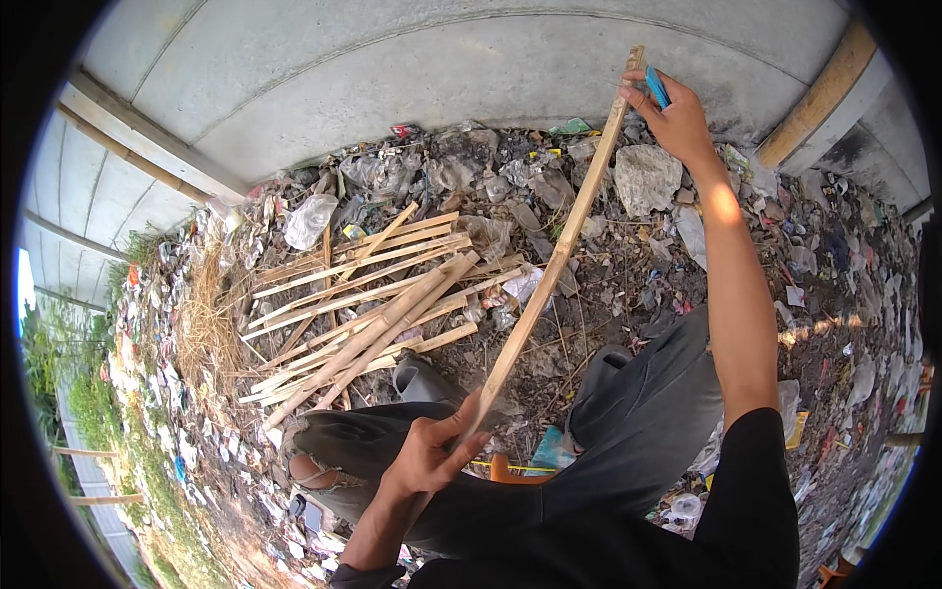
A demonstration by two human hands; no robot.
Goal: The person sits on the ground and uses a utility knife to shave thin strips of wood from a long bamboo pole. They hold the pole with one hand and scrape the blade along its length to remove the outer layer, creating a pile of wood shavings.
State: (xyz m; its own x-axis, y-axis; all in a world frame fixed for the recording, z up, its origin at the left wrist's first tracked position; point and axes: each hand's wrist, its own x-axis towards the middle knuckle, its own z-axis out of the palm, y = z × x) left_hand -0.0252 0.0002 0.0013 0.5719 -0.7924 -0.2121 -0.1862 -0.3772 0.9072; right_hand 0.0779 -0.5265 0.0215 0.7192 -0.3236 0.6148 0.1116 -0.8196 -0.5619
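Note:
A long bamboo strip [559,257] slants across the view, raised above the ground from near my lap up toward the wall. My left hand [429,459] is closed round its near end, above my left thigh. At the far end my right hand [679,120] has its thumb and fingertips on the strip. A small blue pen-like tool [656,88] is also in that hand; its exact kind is not clear. To the left of the raised strip, a loose pile of split bamboo strips [378,316] lies on the ground beyond my left knee.
Plastic scraps, stones and litter cover the ground. A grey concrete wall [471,74] rises ahead, with a bamboo pole [819,93] at right. Dry straw [206,314] lies left of the pile. An orange handle-like piece [510,471] shows between my legs.

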